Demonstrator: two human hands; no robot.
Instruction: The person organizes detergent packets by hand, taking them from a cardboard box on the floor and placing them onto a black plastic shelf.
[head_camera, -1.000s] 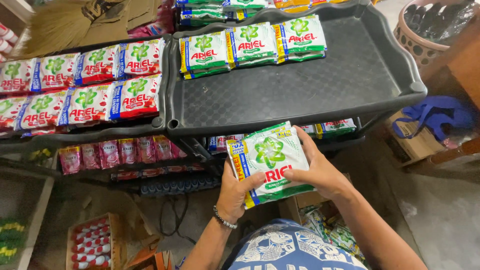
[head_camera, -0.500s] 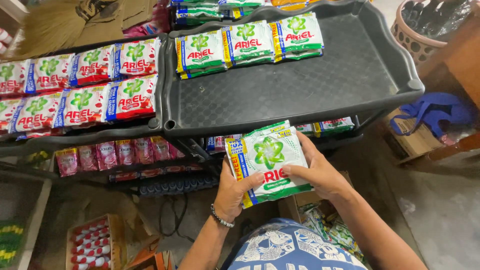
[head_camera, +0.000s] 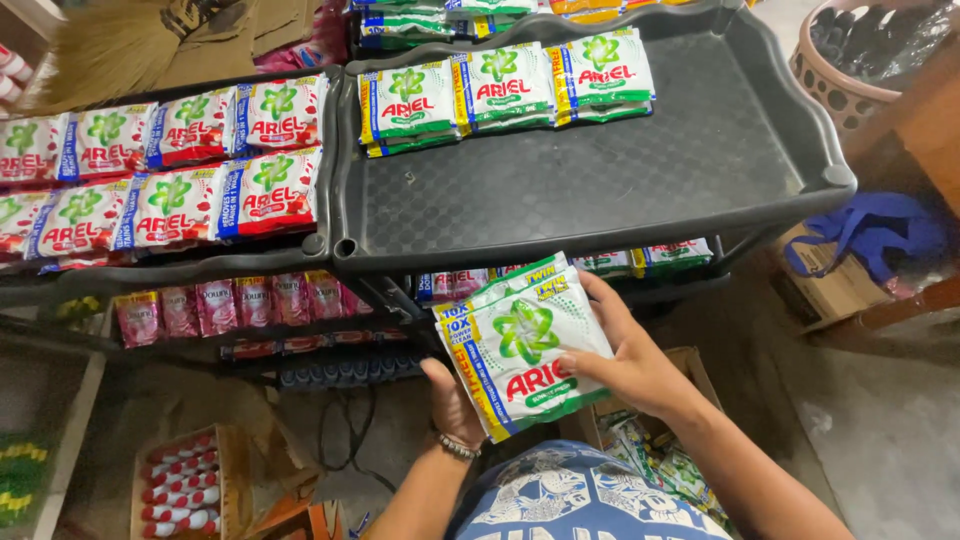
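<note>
A stack of green and white detergent sachets (head_camera: 525, 345) is held between both my hands, below the front rim of a dark plastic tray shelf (head_camera: 600, 185). My left hand (head_camera: 452, 402) grips the stack's lower left edge, thumb on top. Fingers of my right hand (head_camera: 630, 355) wrap the right side. On the tray's far edge lie three piles of the same green sachets (head_camera: 505, 88).
A second dark tray at the left carries rows of red and white sachets (head_camera: 170, 170). Pink sachets (head_camera: 235, 305) hang on the lower shelf. A cardboard box of sachets (head_camera: 655, 465) is under my right arm. A woven basket (head_camera: 865, 55) and blue bag (head_camera: 880, 235) stand at right.
Both hands with the sachet stack have dropped slightly lower and away from the tray's front rim. The view has shifted a little; the shelves look unchanged.
</note>
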